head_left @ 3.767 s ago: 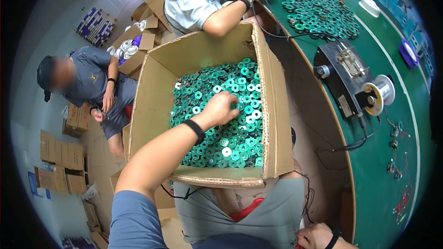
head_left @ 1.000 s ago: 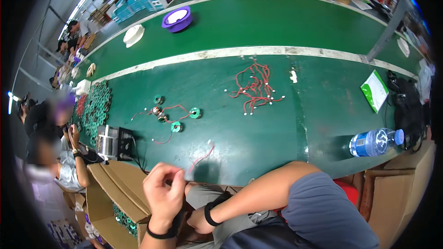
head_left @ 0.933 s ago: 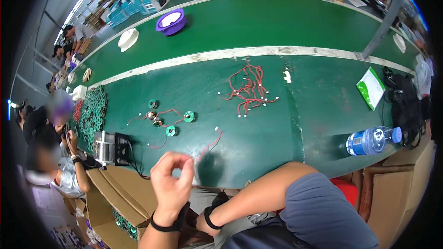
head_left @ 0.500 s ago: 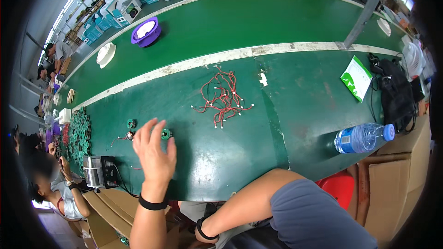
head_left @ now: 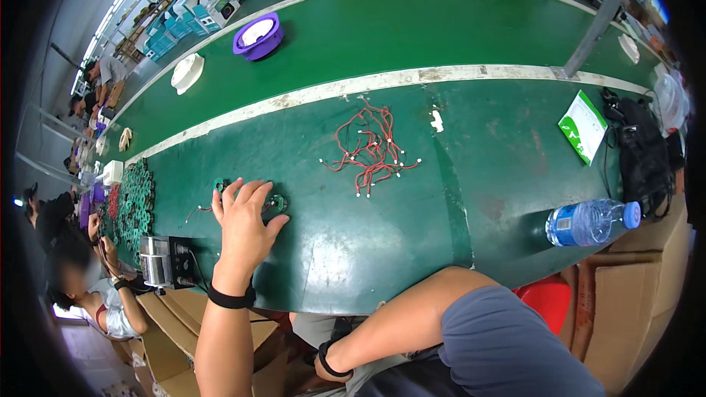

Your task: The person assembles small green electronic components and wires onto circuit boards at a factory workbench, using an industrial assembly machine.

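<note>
Left hand is bare, no glove or ring visible, w/ a plain black band round the wrist; forearm bare up to the frame edge. Right arm has a short blue-grey sleeve covering shoulder & upper arm, bare below that, plus a thin black band at the wrist; the hand itself is hidden.

Bright, even overhead light across the long green worktable, with pale glare patches on its worn surface near the front edge. Soft, short shadows under the tangle of red wires with white plugs and beside the clear plastic water bottle with blue cap. Heavy fisheye bending toward the rim, straight table edges curved. Black vignette in all corners. Sharp at centre; slightly soft and dimmer at far left, with a blurred face there.
</note>
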Tool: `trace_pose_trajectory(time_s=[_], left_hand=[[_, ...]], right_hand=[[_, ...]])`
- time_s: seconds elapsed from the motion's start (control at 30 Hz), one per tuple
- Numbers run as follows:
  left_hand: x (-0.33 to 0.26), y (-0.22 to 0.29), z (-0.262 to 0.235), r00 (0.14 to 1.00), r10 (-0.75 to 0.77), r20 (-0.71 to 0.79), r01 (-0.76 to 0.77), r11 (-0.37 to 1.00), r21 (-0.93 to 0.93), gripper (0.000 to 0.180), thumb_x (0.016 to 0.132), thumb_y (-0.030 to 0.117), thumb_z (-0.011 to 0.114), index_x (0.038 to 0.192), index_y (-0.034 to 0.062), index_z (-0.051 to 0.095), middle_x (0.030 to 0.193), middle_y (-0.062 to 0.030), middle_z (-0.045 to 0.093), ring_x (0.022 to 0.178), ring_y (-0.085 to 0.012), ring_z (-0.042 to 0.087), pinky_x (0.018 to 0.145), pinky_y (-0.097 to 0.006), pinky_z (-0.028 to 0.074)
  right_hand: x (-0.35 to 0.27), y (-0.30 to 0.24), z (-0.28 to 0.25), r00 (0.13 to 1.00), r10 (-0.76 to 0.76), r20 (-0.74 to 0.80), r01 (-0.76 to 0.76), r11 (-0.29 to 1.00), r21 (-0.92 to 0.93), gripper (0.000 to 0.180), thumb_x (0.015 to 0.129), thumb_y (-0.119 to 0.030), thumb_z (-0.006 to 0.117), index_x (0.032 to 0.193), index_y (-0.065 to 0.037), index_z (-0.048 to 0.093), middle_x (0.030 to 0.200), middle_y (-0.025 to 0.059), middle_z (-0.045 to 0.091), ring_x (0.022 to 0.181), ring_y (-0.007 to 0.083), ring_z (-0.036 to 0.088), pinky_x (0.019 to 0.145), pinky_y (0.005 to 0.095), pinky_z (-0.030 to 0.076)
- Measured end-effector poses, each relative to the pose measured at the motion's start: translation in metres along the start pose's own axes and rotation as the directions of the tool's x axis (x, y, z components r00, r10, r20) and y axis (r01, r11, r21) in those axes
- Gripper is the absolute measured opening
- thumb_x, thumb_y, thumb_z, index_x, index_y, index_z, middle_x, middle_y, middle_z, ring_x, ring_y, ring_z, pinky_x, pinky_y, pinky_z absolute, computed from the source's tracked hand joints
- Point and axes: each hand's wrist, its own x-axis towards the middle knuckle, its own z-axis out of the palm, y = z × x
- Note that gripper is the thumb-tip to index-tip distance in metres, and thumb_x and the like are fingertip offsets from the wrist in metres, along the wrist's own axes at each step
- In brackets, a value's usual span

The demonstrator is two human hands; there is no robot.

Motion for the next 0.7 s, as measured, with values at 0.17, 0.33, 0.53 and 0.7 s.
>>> trace_pose_trajectory(time_s=[0.17,0.33,0.53,0.7], left_hand=[[0.005,-0.004,0.004,0.999,0.046,-0.026,-0.046,0.999,-0.003,0.042,0.071,0.017,0.084,0.110,0.0079,0.071,0.121,-0.0063,0.066,0.126,-0.0342,0.051,0.114,-0.057,0.026],[0.008,-0.012,-0.008,0.957,-0.185,-0.223,0.064,0.886,-0.459,0.034,0.077,0.012,0.081,0.107,0.0032,0.070,0.104,-0.0117,0.070,0.103,-0.0305,0.064,0.094,-0.038,0.048],[0.014,-0.006,-0.048,0.837,-0.467,-0.285,0.066,0.602,-0.796,0.030,0.095,0.013,0.065,0.122,-0.0001,0.066,0.112,-0.0061,0.067,0.101,-0.0133,0.061,0.092,-0.027,0.047],[-0.026,-0.079,-0.058,0.805,-0.447,-0.390,0.071,0.725,-0.685,0.036,0.104,0.017,0.052,0.135,-0.0006,0.057,0.129,-0.0112,0.061,0.116,-0.0167,0.056,0.105,-0.030,0.039]], right_hand=[[-0.002,-0.007,-0.003,0.995,-0.080,-0.060,0.080,0.997,-0.011,0.026,0.081,-0.020,0.062,0.098,-0.003,0.072,0.102,0.0196,0.071,0.097,0.0366,0.067,0.083,0.0457,0.052],[-0.013,-0.013,0.001,0.979,-0.167,-0.116,0.166,0.986,-0.025,0.026,0.081,-0.020,0.061,0.098,-0.004,0.071,0.101,0.0200,0.071,0.096,0.0373,0.067,0.083,0.0467,0.052],[-0.002,0.001,-0.004,0.980,-0.035,-0.194,0.049,0.996,0.069,0.025,0.083,-0.021,0.060,0.098,-0.004,0.070,0.100,0.0205,0.071,0.095,0.0382,0.066,0.082,0.0478,0.052],[-0.020,0.021,0.001,0.928,0.289,-0.236,-0.221,0.935,0.276,0.025,0.083,-0.021,0.060,0.097,-0.004,0.070,0.099,0.0210,0.071,0.094,0.0389,0.066,0.082,0.0488,0.052]])
